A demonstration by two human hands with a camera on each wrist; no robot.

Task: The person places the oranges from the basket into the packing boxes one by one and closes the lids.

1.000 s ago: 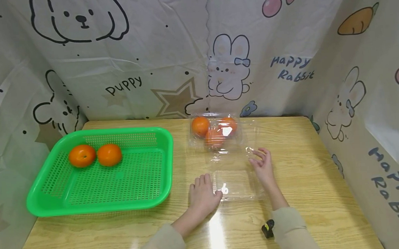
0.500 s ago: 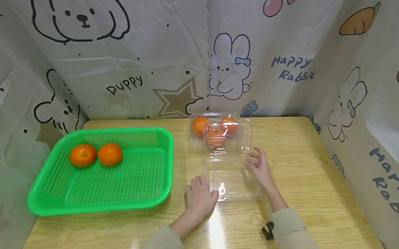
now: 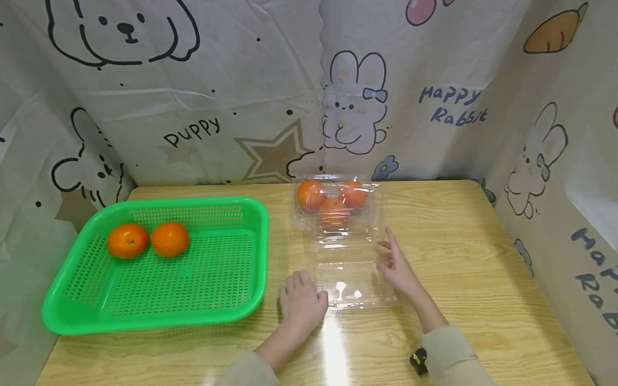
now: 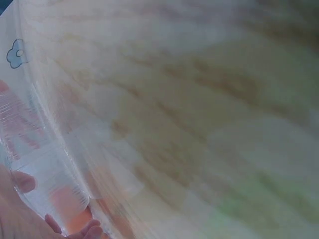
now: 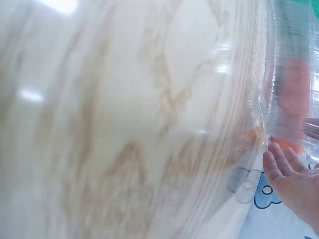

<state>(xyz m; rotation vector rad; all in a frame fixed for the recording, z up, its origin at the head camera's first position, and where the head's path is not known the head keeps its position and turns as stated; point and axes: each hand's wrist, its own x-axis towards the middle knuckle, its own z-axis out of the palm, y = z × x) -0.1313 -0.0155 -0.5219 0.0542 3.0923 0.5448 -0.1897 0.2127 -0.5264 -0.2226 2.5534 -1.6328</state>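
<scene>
Lying between both grips: clamshell box (image 3: 351, 261)

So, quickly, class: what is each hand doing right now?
Left hand: open, fingers by the clear plastic box.
Right hand: open, against the box's right side.

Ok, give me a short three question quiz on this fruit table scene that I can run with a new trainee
1. True or false: the green basket holds two oranges.
2. Multiple choice: the clear clamshell box lies open. Where do its oranges sit? A) in the far half, B) in the near half, C) on the bare table.
3. Short answer: which hand is at which side of the near half of the box?

Key:
1. True.
2. A.
3. The left hand rests at its left edge; the right hand is at its right edge, fingers straight.
</scene>
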